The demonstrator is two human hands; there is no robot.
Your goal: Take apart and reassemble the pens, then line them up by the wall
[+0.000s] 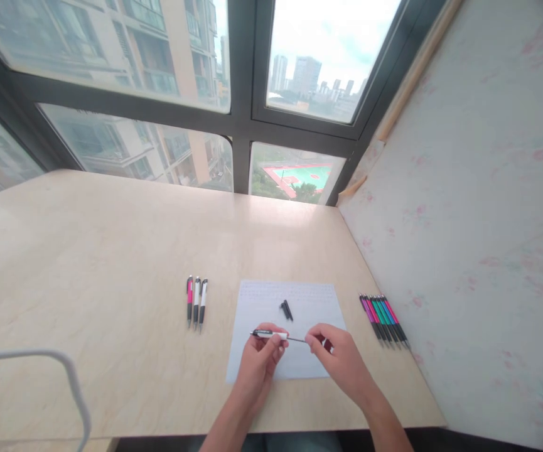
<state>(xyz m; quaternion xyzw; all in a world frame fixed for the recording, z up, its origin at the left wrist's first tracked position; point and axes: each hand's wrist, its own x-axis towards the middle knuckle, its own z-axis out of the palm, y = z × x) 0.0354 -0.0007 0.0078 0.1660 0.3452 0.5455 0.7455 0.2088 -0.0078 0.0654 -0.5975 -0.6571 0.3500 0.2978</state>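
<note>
Over the white sheet of paper [247, 351], my left hand [258, 364] is closed around the white barrel of a ballpoint pen [264, 334], its black clip end pointing left. A thin dark refill [296, 340] sticks out of the barrel's right end. My right hand [334, 351] pinches the far end of that refill between thumb and fingers. Just beyond my hands, black pen parts [287, 310] lie on the paper; they look like a grip section and a smaller piece beside it.
Three assembled pens [196, 303], one pink and two white, lie left of the paper. Several coloured pens [384, 320] line up at right by the floral wall [464, 220]. A grey tube [71, 376] curves over the table [111, 263] at left. Windows [240, 125] stand behind.
</note>
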